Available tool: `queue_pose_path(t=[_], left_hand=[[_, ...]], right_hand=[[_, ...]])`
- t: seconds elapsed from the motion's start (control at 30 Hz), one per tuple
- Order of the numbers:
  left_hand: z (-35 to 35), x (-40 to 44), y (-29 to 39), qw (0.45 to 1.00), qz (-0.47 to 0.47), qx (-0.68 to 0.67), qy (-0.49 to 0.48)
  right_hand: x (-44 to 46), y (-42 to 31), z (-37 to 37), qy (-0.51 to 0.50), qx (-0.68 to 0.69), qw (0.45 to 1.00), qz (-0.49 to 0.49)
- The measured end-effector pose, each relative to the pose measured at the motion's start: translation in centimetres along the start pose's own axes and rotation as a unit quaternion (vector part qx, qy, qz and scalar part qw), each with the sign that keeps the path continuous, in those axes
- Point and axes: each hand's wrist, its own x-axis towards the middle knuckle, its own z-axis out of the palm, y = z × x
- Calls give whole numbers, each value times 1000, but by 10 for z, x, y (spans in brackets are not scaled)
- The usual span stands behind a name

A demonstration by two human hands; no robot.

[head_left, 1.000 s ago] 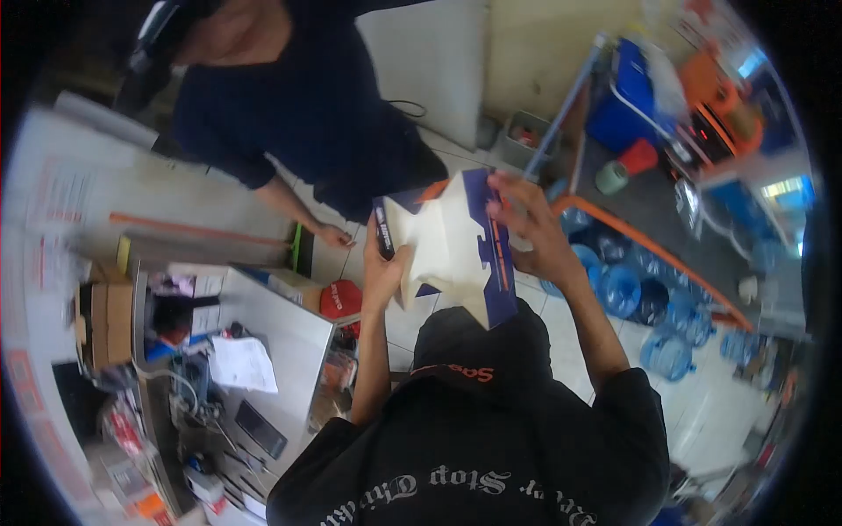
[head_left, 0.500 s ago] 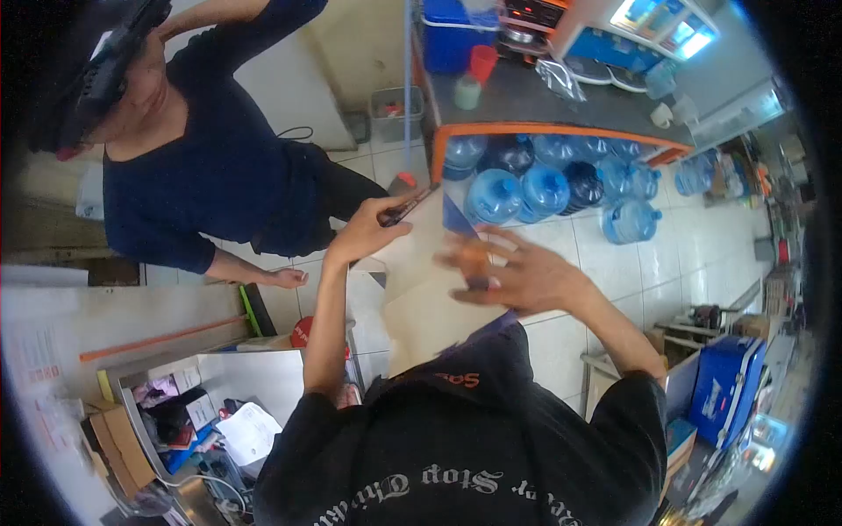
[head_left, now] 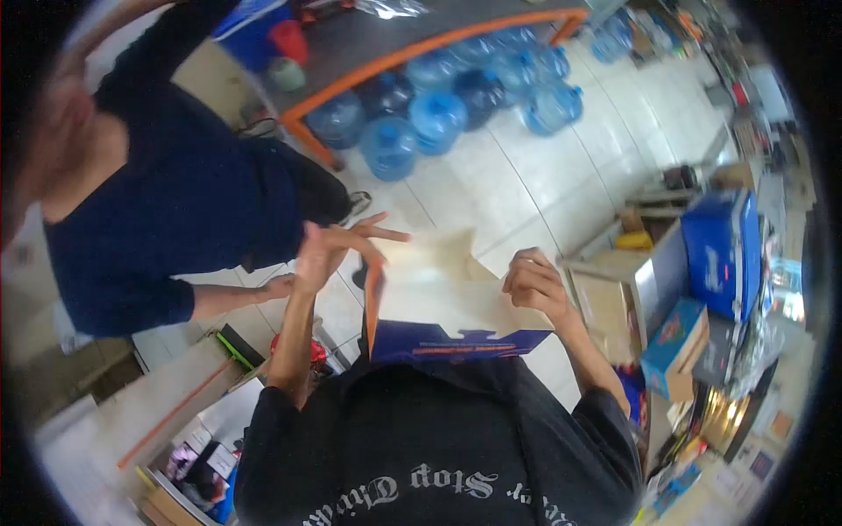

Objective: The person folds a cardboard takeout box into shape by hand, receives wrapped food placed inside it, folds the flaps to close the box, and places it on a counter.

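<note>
In front of my chest is a partly folded cardboard box [head_left: 438, 304], cream inside, with a purple printed front panel and an orange left side. My left hand [head_left: 331, 252] is at its upper left edge, fingers stretched and spread, touching the side flap; some blur covers the hand. At the right end of the box, my right hand [head_left: 537, 287] has its fingers curled on the panel edge. The box's underside is hidden.
A co-worker in a dark top [head_left: 167, 210] stands close on the left, one hand [head_left: 279, 287] low. Blue water jugs [head_left: 437, 121] stand under the orange-edged counter [head_left: 421, 42]. To the right are a blue cooler box [head_left: 721, 254] and a light-blue carton [head_left: 674, 349].
The cardboard has gone from a tilted sheet to a partly folded box. My right hand has closed on its edge, and my left hand's fingers have spread. The view has turned and shifted.
</note>
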Motion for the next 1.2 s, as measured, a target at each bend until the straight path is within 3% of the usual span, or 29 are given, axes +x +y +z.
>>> queue_pose_path(t=[0.1, 0.2, 0.27, 0.33, 0.43, 0.6, 0.67, 0.77, 0.87, 0.93, 0.97, 1.0, 1.1, 1.13, 1.2], left_hand=[[52, 44, -41, 991, -93, -84, 47], [91, 80, -93, 991, -109, -60, -40], [97, 104, -102, 976, -93, 87, -177], [118, 131, -104, 979, -73, 47, -185], [138, 157, -112, 958, -40, 89, -271], [157, 177, -130, 934, -52, 190, -298], [164, 181, -147, 933, 41, 206, -292], [174, 202, -144, 918, 45, 228, -322], [164, 208, -153, 885, 72, 278, -367], [159, 201, -154, 907, 91, 276, -304], [161, 197, -157, 920, 125, 277, -248], [163, 192, -155, 919, 127, 275, -251], [169, 179, -152, 947, 113, 287, -90], [173, 175, -151, 946, 112, 291, -86], [180, 168, -144, 973, 6, 226, 34]], right_hand=[[-61, 2, -29, -13, 85, 989, 123], [-114, -10, -51, -27, 93, 972, 215], [-154, -16, -60, 20, 85, 965, 247], [-182, -20, -62, 72, 74, 955, 278], [-215, -26, -63, 102, 83, 944, 301], [-258, -44, -30, 308, -4, 872, 381], [-263, -49, -21, 329, -32, 870, 367], [-262, -57, -20, 336, -22, 848, 410], [-265, -61, -31, 293, -69, 864, 403], [-253, -70, -51, 233, -8, 858, 458], [-259, -69, -47, 237, 33, 852, 465], [-259, -67, -42, 240, 30, 851, 466], [-258, -60, -23, 337, 94, 785, 511], [-258, -56, -16, 334, 97, 787, 509], [-249, -45, -6, 429, 59, 761, 484]])
